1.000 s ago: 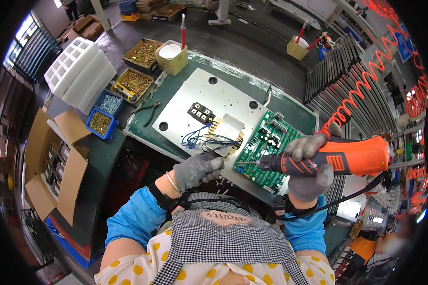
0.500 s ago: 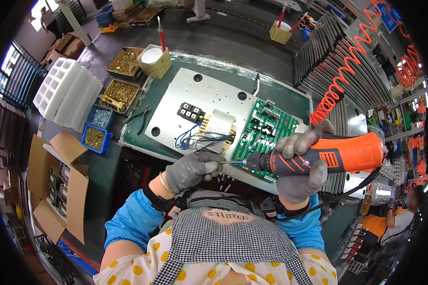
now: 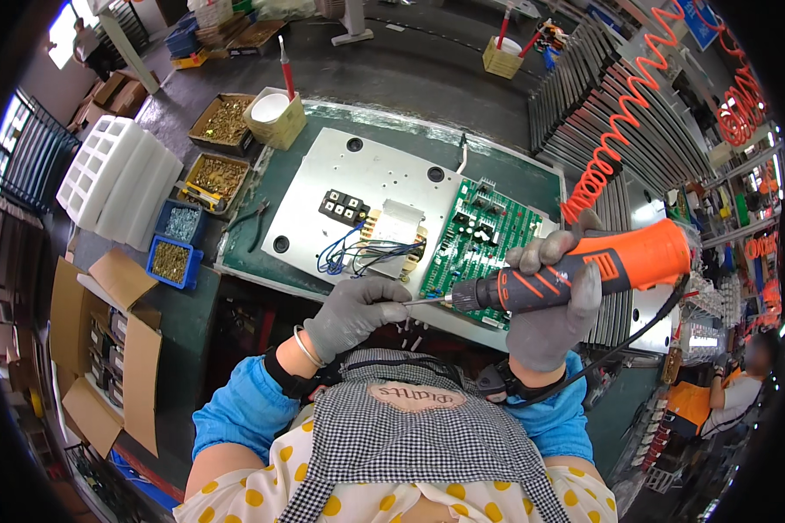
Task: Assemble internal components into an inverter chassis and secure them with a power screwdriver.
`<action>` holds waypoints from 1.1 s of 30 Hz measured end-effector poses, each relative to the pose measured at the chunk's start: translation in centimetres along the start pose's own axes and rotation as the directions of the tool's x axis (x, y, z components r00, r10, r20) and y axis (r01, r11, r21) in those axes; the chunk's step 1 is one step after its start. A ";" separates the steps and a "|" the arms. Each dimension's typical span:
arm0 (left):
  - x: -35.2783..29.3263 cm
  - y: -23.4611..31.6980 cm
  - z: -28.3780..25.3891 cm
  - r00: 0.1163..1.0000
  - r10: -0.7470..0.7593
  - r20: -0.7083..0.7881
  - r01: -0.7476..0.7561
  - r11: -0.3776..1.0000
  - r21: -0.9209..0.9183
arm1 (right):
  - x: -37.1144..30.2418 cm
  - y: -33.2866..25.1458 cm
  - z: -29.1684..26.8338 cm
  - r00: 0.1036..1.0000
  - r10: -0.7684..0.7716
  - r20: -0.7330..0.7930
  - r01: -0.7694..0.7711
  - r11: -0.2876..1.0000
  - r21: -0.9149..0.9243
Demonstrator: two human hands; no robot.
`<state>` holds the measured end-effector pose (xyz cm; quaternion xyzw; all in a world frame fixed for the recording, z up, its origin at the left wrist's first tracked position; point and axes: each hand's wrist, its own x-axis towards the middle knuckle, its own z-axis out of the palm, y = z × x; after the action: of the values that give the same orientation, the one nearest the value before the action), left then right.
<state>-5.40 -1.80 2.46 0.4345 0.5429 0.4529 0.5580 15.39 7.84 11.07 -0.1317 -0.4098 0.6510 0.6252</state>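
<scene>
An orange and dark grey electric screwdriver (image 3: 615, 261) lies across my right hand (image 3: 554, 301), gloved in grey, with the fingers wrapped round its body. Its thin bit points left, to the pinched fingertips of my gloved left hand (image 3: 358, 315). Whether a screw sits between those fingertips is too small to tell. Just beyond both hands lies a silver metal plate (image 3: 314, 187) on the green bench. It carries a green circuit board (image 3: 480, 240), a transformer (image 3: 397, 228) with blue wires and a black terminal block (image 3: 343, 207). The screwdriver partly covers the board's near right corner.
Bins of brass screws (image 3: 170, 261) and a bin of silver screws (image 3: 181, 222) stand at the left, beside pliers (image 3: 251, 225). An open carton (image 3: 139, 375) is nearer. A red coiled hose (image 3: 606, 170) hangs at the right. Another person (image 3: 733, 397) is at the far right.
The screwdriver's rear end has dropped a little and shifted left, so the tool is tilted slightly differently. My left fingers stay at the bit's tip, now stretched a bit straighter.
</scene>
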 end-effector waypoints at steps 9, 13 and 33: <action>1.1 2.6 2.0 0.992 -0.086 0.095 0.061 0.968 0.242 | -0.7 -2.0 -2.3 0.988 -0.123 -0.091 0.122 0.992 -0.016; 2.2 3.0 2.9 0.987 -0.130 0.099 0.050 0.819 0.572 | -1.5 -5.3 -4.5 0.962 -0.267 -0.052 0.257 0.956 -0.143; 4.1 0.3 3.8 0.987 -0.159 0.003 0.115 0.727 0.677 | -5.0 -6.2 -8.1 0.904 -0.141 0.404 0.308 0.869 -0.386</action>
<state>-1.60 2.31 2.00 0.5791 0.6833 0.1697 0.4110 26.22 5.52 8.56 -0.0979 -0.6674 0.4753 0.5649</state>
